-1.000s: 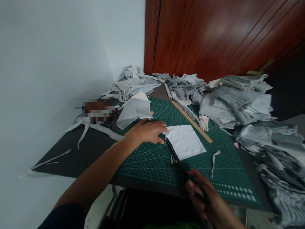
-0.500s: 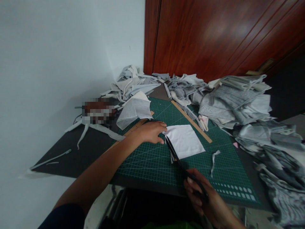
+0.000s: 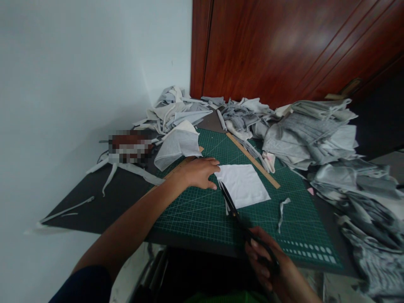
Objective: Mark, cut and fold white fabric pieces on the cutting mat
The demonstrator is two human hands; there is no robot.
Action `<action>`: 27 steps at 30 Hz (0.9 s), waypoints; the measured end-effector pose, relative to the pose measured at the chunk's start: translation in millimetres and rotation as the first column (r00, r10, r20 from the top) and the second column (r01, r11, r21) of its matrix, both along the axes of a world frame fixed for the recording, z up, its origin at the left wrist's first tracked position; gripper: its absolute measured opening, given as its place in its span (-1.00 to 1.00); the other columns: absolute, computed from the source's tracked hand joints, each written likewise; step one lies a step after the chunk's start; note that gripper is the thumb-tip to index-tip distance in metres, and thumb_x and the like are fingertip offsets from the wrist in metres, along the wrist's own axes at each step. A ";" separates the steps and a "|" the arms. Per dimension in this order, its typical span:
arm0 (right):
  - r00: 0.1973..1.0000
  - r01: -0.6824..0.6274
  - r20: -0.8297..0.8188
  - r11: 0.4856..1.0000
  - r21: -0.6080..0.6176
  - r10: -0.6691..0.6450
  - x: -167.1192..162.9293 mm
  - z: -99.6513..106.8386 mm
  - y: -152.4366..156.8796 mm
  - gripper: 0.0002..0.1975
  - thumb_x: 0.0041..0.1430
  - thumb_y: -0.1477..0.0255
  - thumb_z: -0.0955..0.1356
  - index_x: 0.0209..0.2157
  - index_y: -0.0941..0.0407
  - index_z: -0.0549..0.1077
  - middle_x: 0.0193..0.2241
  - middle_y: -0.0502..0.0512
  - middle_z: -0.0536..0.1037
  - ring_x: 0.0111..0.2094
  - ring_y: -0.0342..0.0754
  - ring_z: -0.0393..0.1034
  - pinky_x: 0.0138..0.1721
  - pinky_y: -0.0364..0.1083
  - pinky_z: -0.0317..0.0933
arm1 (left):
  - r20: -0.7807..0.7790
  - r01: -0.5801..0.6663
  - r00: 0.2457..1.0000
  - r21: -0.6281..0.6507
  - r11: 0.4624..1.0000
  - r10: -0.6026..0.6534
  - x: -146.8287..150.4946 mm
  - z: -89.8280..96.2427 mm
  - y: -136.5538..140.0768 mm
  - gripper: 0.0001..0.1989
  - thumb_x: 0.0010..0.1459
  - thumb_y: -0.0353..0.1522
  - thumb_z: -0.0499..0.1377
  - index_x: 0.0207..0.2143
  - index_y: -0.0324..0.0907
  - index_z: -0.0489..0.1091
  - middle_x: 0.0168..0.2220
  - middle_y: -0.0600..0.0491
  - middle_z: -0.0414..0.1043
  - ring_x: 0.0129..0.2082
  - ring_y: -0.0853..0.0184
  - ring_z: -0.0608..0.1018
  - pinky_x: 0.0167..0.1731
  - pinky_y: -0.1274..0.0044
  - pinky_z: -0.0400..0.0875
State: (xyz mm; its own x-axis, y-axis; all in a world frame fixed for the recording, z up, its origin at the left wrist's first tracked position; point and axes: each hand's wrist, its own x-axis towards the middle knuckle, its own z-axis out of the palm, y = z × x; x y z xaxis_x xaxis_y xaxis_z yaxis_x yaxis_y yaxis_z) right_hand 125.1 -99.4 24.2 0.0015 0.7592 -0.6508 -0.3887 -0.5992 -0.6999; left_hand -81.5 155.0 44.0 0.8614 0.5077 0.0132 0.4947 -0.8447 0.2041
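Note:
A square piece of white cloth lies on the green cutting mat. My left hand is at its upper left corner, fingertips gripping the edge with the thumb held a little lower. My right hand is closed around the handles of black scissors. Their blades lie along the left edge of the cloth, pointing up toward my left hand and nearly together. A narrow sliver of cloth hangs beside the blades on the left. Part of the cloth corner is hidden behind my left fingers.
A wooden ruler lies beyond the cloth. Another wooden strip passes behind my left forearm. A folded grey-white piece sits at the left. Grey fabric heaps line the back and right. A twisted scrap rests on the mat.
The scissors and my right hand have shifted slightly down and to the right, and the blades look closer together. My left hand stays at the cloth corner.

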 end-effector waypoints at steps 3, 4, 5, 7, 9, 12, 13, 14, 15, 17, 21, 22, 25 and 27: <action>1.000 -0.011 -0.012 1.000 0.008 0.011 -2.2 -3.7 3.4 -0.40 -0.13 0.00 0.58 -0.19 0.01 0.34 -0.55 -0.22 0.29 -0.68 -0.32 -0.01 -0.77 -0.31 -0.08 | 0.016 0.038 0.999 -0.030 0.999 -0.037 0.7 2.6 -0.8 -0.51 0.09 -0.16 0.39 0.07 -0.02 0.46 0.25 0.03 0.35 0.23 0.15 0.39 0.15 0.37 0.28; 1.000 -0.009 -0.009 1.000 0.020 0.009 -3.4 -4.7 4.6 -0.40 -0.12 0.00 0.57 -0.19 0.01 0.34 -0.55 -0.23 0.29 -0.68 -0.32 -0.01 -0.77 -0.32 -0.08 | 0.021 0.042 0.999 -0.044 0.998 -0.041 0.8 2.6 -0.8 -0.50 0.09 -0.18 0.39 0.09 -0.01 0.45 0.25 0.04 0.35 0.24 0.15 0.37 0.16 0.37 0.27; 1.000 -0.007 -0.004 0.999 0.033 0.007 -4.6 -5.3 5.7 -0.42 -0.09 0.00 0.57 -0.19 0.01 0.33 -0.55 -0.23 0.29 -0.68 -0.32 -0.01 -0.77 -0.32 -0.08 | 0.026 0.043 0.999 -0.057 0.997 -0.042 1.0 2.0 -0.6 -0.50 0.09 -0.20 0.39 0.10 0.00 0.45 0.26 0.05 0.35 0.26 0.16 0.35 0.18 0.36 0.25; 1.000 -0.023 0.007 0.998 0.055 0.023 -6.9 -5.1 7.9 -0.45 -0.05 0.01 0.55 -0.19 0.00 0.33 -0.55 -0.23 0.28 -0.68 -0.31 0.01 -0.76 -0.32 -0.06 | 0.035 0.050 0.998 -0.084 0.995 -0.047 1.4 -1.4 0.9 -0.51 0.10 -0.23 0.39 0.10 0.00 0.46 0.26 0.06 0.34 0.28 0.16 0.32 0.20 0.34 0.23; 0.999 -0.048 0.023 0.997 0.064 0.047 -8.4 -3.1 10.4 -0.47 -0.02 0.02 0.55 -0.19 0.00 0.32 -0.54 -0.23 0.29 -0.67 -0.31 0.03 -0.76 -0.32 -0.03 | 0.049 0.069 0.997 -0.108 0.992 -0.064 1.6 -6.5 3.5 -0.52 0.09 -0.24 0.39 0.09 -0.01 0.46 0.26 0.06 0.34 0.27 0.17 0.31 0.21 0.35 0.21; 0.997 -0.073 0.041 0.995 0.064 0.070 -9.5 1.0 15.4 -0.44 -0.05 0.00 0.56 -0.18 0.00 0.32 -0.53 -0.23 0.31 -0.67 -0.31 0.04 -0.76 -0.31 0.00 | 0.088 0.097 0.992 -0.121 0.988 -0.087 1.6 -13.4 7.1 -0.52 0.09 -0.25 0.39 0.08 -0.01 0.46 0.22 0.07 0.36 0.25 0.19 0.32 0.21 0.38 0.22; 0.996 -0.076 0.047 0.995 0.066 0.073 -9.7 2.0 17.2 -0.42 -0.07 -0.01 0.56 -0.19 0.00 0.32 -0.54 -0.23 0.31 -0.68 -0.31 0.03 -0.77 -0.31 0.00 | 0.098 0.101 0.991 -0.120 0.988 -0.089 1.4 -14.7 7.7 -0.53 0.09 -0.25 0.39 0.07 0.00 0.46 0.21 0.07 0.37 0.25 0.19 0.32 0.21 0.38 0.22; 0.996 -0.080 0.051 0.994 0.067 0.077 -10.0 2.7 19.0 -0.41 -0.08 -0.01 0.56 -0.19 0.00 0.32 -0.54 -0.24 0.30 -0.68 -0.31 0.03 -0.77 -0.31 0.00 | 0.104 0.096 0.991 -0.116 0.989 -0.084 1.1 -15.4 8.1 -0.53 0.09 -0.25 0.39 0.07 0.00 0.46 0.21 0.07 0.36 0.25 0.19 0.32 0.21 0.37 0.21; 0.995 -0.085 0.056 0.994 0.072 0.081 -10.3 3.0 20.7 -0.41 -0.09 -0.02 0.56 -0.19 0.01 0.32 -0.54 -0.24 0.30 -0.68 -0.31 0.03 -0.77 -0.30 0.00 | 0.104 0.085 0.992 -0.110 0.990 -0.074 0.9 -15.6 8.1 -0.53 0.09 -0.24 0.39 0.07 0.02 0.46 0.22 0.07 0.35 0.25 0.18 0.31 0.21 0.36 0.20; 0.995 -0.087 0.061 0.993 0.081 0.082 -11.2 2.2 23.6 -0.41 -0.09 -0.02 0.57 -0.20 0.01 0.33 -0.54 -0.23 0.30 -0.68 -0.31 0.03 -0.77 -0.30 0.00 | 0.087 0.056 0.995 -0.103 0.993 -0.047 0.7 -14.9 7.6 -0.54 0.09 -0.21 0.38 0.06 0.04 0.46 0.24 0.08 0.32 0.25 0.16 0.31 0.22 0.33 0.18; 0.997 -0.072 0.042 0.992 0.103 0.068 -13.5 -2.2 27.5 -0.47 -0.02 0.02 0.55 -0.20 0.01 0.34 -0.52 -0.22 0.30 -0.68 -0.31 0.06 -0.77 -0.31 0.00 | 0.065 0.060 0.997 -0.107 0.992 -0.053 1.5 -13.8 7.2 -0.50 0.07 -0.23 0.40 0.08 -0.01 0.44 0.23 0.05 0.31 0.24 0.18 0.32 0.21 0.39 0.19; 0.997 -0.070 0.035 0.992 0.108 0.067 -14.0 -3.2 28.1 -0.49 0.00 0.03 0.54 -0.20 0.01 0.34 -0.52 -0.21 0.30 -0.68 -0.31 0.06 -0.77 -0.30 0.00 | 0.067 0.066 0.996 -0.105 0.992 -0.059 1.8 -13.9 7.3 -0.47 0.07 -0.23 0.40 0.10 -0.03 0.42 0.23 0.03 0.31 0.24 0.19 0.31 0.21 0.41 0.19; 0.997 -0.076 0.027 0.990 0.122 0.073 -14.6 -4.7 29.3 -0.53 0.05 0.04 0.52 -0.19 0.02 0.35 -0.49 -0.20 0.31 -0.67 -0.31 0.08 -0.76 -0.30 0.02 | 0.062 0.068 0.996 -0.099 0.993 -0.062 2.3 -13.8 7.3 -0.42 0.10 -0.22 0.38 0.16 -0.06 0.36 0.24 0.02 0.31 0.27 0.17 0.29 0.21 0.41 0.19; 0.997 -0.075 0.024 0.989 0.127 0.072 -14.7 -4.5 29.5 -0.54 0.06 0.04 0.52 -0.19 0.02 0.36 -0.49 -0.20 0.32 -0.67 -0.31 0.09 -0.76 -0.30 0.03 | 0.051 0.058 0.997 -0.099 0.993 -0.053 2.3 -13.5 7.0 -0.41 0.11 -0.21 0.37 0.17 -0.05 0.33 0.25 0.03 0.31 0.27 0.16 0.30 0.21 0.39 0.20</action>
